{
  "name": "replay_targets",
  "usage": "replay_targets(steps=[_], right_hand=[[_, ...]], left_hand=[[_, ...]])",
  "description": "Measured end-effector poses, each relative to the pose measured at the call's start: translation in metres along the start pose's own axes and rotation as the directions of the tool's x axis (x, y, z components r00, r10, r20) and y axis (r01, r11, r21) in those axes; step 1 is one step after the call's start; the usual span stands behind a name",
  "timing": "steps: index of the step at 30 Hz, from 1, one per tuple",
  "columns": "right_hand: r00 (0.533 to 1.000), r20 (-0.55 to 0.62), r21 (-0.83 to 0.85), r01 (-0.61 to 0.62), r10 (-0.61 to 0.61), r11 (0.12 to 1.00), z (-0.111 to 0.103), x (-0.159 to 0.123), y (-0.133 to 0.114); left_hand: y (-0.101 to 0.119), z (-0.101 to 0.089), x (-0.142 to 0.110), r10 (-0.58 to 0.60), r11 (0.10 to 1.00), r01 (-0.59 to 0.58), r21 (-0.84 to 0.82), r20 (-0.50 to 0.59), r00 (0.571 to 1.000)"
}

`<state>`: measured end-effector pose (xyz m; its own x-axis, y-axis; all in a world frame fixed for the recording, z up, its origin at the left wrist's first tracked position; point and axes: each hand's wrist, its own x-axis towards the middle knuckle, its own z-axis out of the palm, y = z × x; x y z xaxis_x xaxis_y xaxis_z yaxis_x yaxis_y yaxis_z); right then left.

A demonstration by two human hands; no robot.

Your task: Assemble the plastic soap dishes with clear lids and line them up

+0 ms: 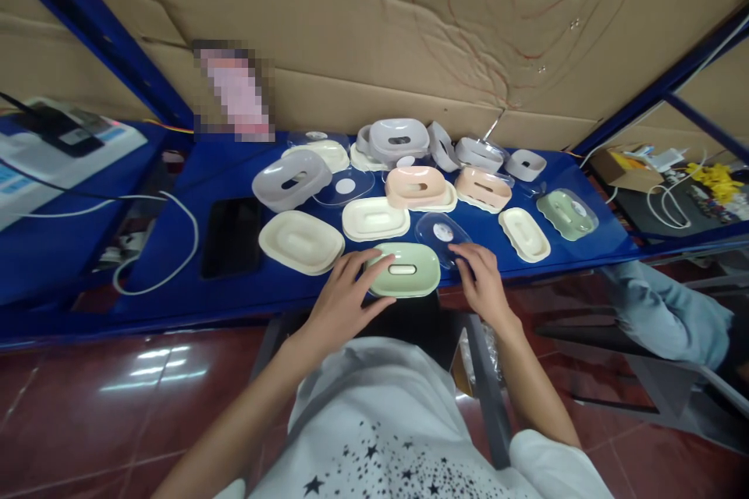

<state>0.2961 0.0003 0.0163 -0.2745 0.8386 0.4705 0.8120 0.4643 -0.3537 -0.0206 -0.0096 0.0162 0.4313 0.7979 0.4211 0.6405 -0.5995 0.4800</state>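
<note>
A light green soap dish with a slot in its middle lies near the table's front edge. My left hand is around its left end, thumb at the front edge and fingers over the top and back. Just behind it lies a clear lid with a round white label. My right hand is at that lid's right edge, fingers bent and thumb apart; whether the fingertips touch the lid, I cannot tell. A cream tray sits left of the green dish, and another cream tray behind it.
Grey dishes, peach dishes and a second green dish are spread over the blue table. A dark phone-like slab lies left, near a white cable. Cardboard stands behind. A person's sleeve shows at right.
</note>
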Motion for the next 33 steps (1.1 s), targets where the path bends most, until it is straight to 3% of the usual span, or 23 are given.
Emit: replay_targets(steps=[3,9,12,15,22,26,33], right_hand=[[0.997,0.081,-0.029,0.001,0.002,1.0,0.006,0.005,0.004],[0.998,-0.049,0.142,-0.036,0.043,0.989,-0.004,0.01,0.002],[0.994,0.042,0.203,0.091,-0.102,0.975,-0.006,0.008,-0.016],[0.939,0.155,0.206,0.274,-0.308,0.939,0.0,0.009,-0.036],[0.877,0.171,0.163,0.423,-0.448,0.891,0.011,0.016,-0.042],[0.861,0.2,0.202,0.431,-0.468,0.879,0.012,0.015,-0.036],[0.891,0.163,0.131,0.405,-0.423,0.905,0.019,0.016,-0.029]], left_hand=[[-0.001,0.002,0.002,-0.003,1.0,0.004,-0.021,0.02,1.0],[-0.003,0.004,-0.002,-0.032,0.997,0.031,-0.069,-0.022,0.999],[-0.004,0.006,-0.003,-0.042,0.996,0.037,-0.085,-0.059,0.997],[-0.006,0.006,-0.003,-0.053,0.995,0.046,-0.093,-0.072,0.996],[-0.01,0.005,-0.005,-0.067,0.986,0.063,-0.152,-0.023,0.997],[-0.011,0.003,-0.004,-0.098,0.967,0.102,-0.235,0.031,0.995],[-0.009,-0.001,-0.003,-0.114,0.958,0.121,-0.258,0.043,0.993]])
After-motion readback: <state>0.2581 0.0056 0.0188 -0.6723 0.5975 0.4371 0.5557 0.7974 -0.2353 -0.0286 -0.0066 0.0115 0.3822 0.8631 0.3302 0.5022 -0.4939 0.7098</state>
